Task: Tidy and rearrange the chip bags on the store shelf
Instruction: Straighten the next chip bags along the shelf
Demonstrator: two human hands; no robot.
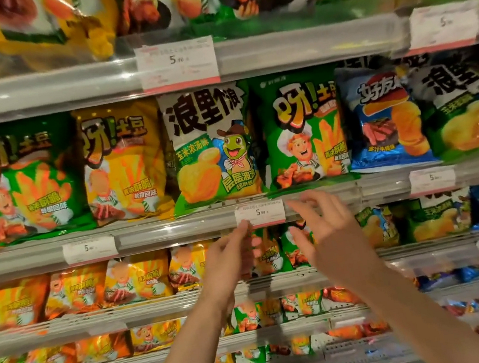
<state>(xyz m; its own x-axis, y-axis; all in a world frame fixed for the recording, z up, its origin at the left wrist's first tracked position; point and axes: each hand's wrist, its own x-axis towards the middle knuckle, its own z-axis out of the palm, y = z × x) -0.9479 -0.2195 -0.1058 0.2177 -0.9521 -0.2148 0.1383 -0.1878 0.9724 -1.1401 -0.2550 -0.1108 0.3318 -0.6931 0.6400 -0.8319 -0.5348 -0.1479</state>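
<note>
Chip bags (pixel 212 144) stand in a row along the middle shelf's front edge (pixel 176 229). Below it, the left hand (pixel 229 260) touches the price tag's (pixel 260 214) lower left corner with extended fingers (nothing gripped), while the right hand (pixel 323 230) hovers beside it, fingers spread.

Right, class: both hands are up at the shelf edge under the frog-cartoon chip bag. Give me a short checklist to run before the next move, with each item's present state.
1. Left hand free of bags: ok, fingertips at the price tag.
2. Right hand free: ok, fingers spread, holding nothing.
3. Frog-cartoon bag upright, facing out: ok.
4. Same bag clear of the shelf rail: not ok, bottom overhangs.
5. Stock behind the front row: cannot tell.
</note>
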